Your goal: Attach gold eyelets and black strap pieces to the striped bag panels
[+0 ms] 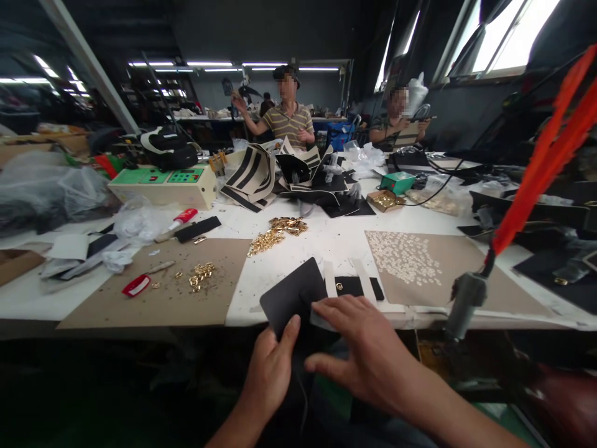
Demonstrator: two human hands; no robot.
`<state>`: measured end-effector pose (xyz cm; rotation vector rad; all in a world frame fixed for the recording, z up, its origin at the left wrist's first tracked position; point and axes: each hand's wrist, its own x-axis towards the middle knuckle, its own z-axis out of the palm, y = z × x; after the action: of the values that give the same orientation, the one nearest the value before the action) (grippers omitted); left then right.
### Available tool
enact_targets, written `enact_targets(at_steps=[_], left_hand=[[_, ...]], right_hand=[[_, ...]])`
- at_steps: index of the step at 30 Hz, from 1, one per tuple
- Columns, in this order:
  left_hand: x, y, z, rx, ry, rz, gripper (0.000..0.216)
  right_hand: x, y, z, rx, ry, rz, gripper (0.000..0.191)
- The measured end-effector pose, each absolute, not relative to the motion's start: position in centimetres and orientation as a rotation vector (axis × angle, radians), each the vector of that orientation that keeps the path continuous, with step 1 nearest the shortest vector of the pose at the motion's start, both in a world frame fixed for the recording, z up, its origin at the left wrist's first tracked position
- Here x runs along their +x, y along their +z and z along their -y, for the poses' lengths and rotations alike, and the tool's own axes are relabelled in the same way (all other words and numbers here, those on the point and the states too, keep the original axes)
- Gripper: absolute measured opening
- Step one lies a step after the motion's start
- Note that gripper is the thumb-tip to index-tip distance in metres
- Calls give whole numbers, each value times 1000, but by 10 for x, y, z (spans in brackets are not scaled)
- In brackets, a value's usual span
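At the bench (336, 239)'s front edge, our left hand (273, 361) clamps the black panel (291, 291), which reaches forward from its fingers, our right hand (364, 342), thumb and fingers apart, just rightward.

Head-height view forward, down across worktable (255, 283)

So the black panel (293, 292) looks smooth and pretty matt, kinda leathery, though it could be synthetic. Gold fittings (291, 225) are super shiny, polished-metal looking. Brown sheet (221, 311) reads as dull card or paper, and the counter (254, 295) has a smooth white top with dark specks. Plastic bags (366, 155) are thin, crinkly and see-through. Orange-red strip (543, 155) seems like soft cloth, but it's blurry.
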<state>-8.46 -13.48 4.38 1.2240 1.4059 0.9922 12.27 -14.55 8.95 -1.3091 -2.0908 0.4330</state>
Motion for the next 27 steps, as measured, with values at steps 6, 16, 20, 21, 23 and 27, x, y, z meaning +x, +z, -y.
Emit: enact_targets(at_steps=[6,16,20,21,23,27], left_hand=[[-53,65,184,1337,877,-1182,67],[-49,26,179,1598,855,-1250,40],[-61,11,157,1446,939,-1240,75],[-60,11,153,1404,909,-1178,80],[-53,13,146,1357,829,-1060,62],[-32,20,122,1355,771,-1124,24]], right_hand=[[119,81,172,-1315,451,2213,93],[184,65,179,-1163,1327,1683,25],[196,45,171,-1052,1744,1408,37],[196,41,167,-1034,1794,1341,41],[196,35,159,-1040,1845,1239,45],[192,34,137,-1303,1657,1240,43]])
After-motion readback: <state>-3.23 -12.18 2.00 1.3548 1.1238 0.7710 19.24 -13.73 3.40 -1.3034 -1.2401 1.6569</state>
